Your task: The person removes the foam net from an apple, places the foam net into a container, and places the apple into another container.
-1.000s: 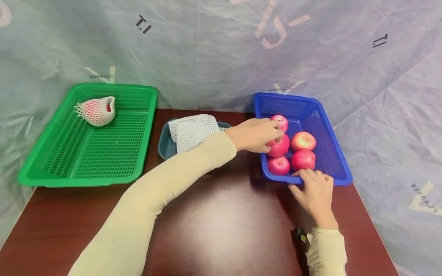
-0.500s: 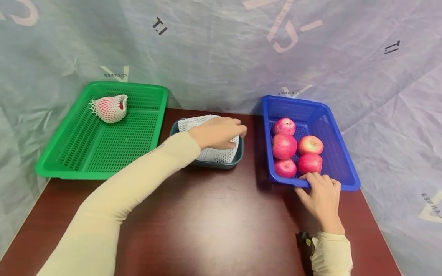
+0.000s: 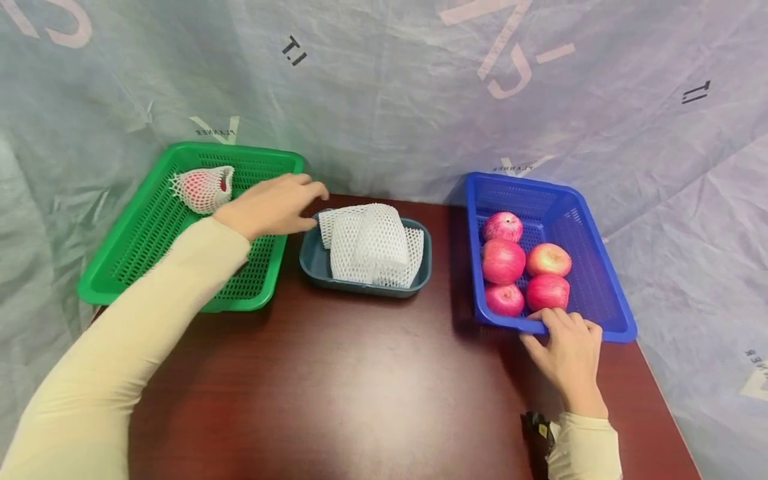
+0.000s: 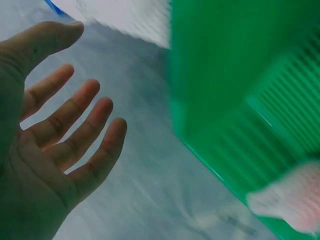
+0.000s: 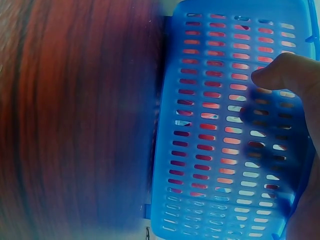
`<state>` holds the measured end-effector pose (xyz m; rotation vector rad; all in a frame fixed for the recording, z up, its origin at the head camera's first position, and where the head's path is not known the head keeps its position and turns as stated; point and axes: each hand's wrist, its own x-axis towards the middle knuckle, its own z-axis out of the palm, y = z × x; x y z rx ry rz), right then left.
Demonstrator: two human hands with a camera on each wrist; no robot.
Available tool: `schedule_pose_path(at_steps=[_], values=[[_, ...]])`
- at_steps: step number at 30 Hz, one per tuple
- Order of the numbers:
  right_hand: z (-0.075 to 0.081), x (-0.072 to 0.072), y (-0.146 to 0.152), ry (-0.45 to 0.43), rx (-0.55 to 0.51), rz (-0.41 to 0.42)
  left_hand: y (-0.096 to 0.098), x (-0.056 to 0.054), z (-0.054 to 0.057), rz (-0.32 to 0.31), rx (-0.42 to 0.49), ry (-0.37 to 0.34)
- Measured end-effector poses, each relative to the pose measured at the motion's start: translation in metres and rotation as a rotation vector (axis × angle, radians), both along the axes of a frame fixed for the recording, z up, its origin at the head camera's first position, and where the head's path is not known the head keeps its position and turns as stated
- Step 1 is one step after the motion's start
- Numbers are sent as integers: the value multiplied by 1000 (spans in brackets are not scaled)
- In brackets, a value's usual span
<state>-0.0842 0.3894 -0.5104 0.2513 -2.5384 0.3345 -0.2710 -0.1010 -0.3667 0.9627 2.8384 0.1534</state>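
My left hand (image 3: 273,205) hovers over the right rim of the green basket (image 3: 276,267), its palm bare and fingers spread in the left wrist view. Inside that basket lies an apple in a white foam net (image 3: 204,190). My right hand (image 3: 567,350) grips the front rim of the blue basket (image 3: 600,280); the right wrist view has the thumb (image 5: 280,72) against its slotted outer wall. Several red apples (image 3: 503,261) fill the left and middle of the blue basket. Between the baskets, a dark teal tray (image 3: 315,260) holds white foam nets (image 3: 375,243).
The baskets and tray stand along the back of a dark red wooden table (image 3: 360,373). Behind them hangs a grey printed sheet (image 3: 384,100). A small black object (image 3: 540,427) shows beside the right wrist.
My left hand has swung left, from the apples in the blue basket, across the foam nets, to the green basket. The right hand has kept its hold on the blue rim. The view has shifted slightly.
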Motion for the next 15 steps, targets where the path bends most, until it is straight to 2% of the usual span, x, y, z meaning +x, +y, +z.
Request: schedule_pose_path(at_steps=[7,12,15], values=[[-1,9,2,12,-2,-20,-70,-19,2,169,-63,-20],[1,15,6,26,0,-37,-109,-38,-5,314,-95,-69],[1,17,7,19,3,-49,-127,-49,-16,359,-93,-87]])
